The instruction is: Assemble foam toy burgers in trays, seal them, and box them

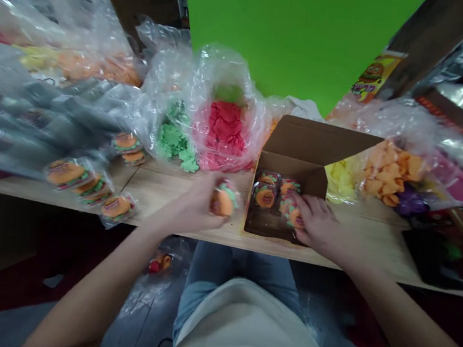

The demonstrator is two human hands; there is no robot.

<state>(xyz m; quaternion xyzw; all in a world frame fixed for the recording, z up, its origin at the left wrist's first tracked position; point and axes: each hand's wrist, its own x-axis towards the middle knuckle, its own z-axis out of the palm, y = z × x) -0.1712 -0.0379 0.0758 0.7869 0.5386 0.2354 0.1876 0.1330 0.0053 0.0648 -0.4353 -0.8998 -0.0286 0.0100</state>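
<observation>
Pale shirt nearest, and left hand grips a burger left of the box, right hand clasping another burger inside.

Wrapped burgers in open box

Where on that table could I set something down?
Bare tabletop shows between the loose burger packs and the left hand, and between the right hand and the orange pieces. Plastic bags crowd the back, either side of the open box.
</observation>
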